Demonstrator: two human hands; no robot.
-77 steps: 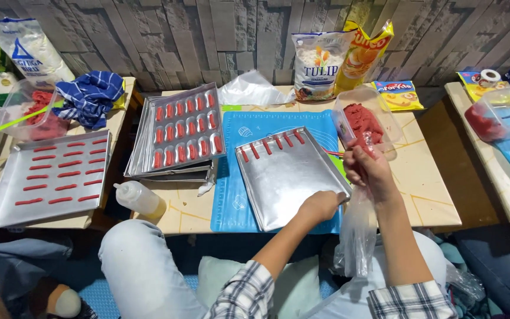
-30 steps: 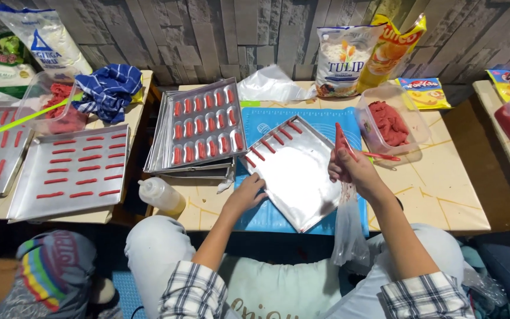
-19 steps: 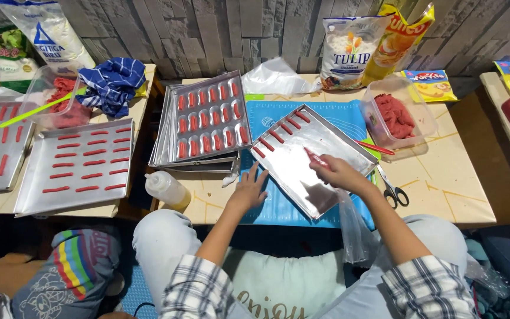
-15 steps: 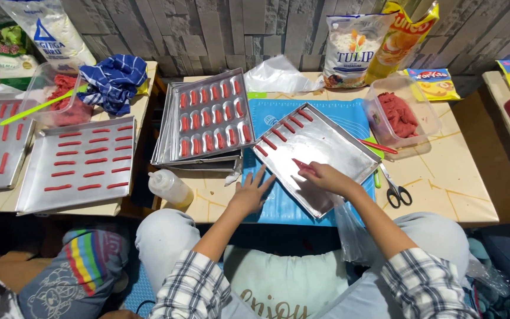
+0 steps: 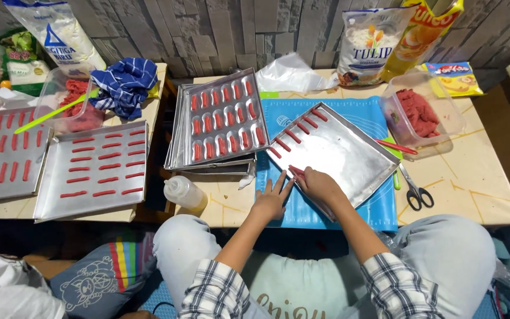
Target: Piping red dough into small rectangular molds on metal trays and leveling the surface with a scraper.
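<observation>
Red strip (image 5: 297, 171) is pinched in the right hand (image 5: 320, 186) at the near corner of the silver tray (image 5: 349, 159), steadied by the flat, empty left hand (image 5: 271, 201); careful parallel alignment is probably needed next

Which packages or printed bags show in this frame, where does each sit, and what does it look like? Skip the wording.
White flour bag: far left by the wall, tall, blue triangle mark.
Green packet: left of it, partly hidden.
White sack: back of the middle table, upright, flower picture, blue lettering.
Yellow pouch: right of the sack, leaning, orange and red print.
Flat yellow sachet: lying on the table, far right.
</observation>
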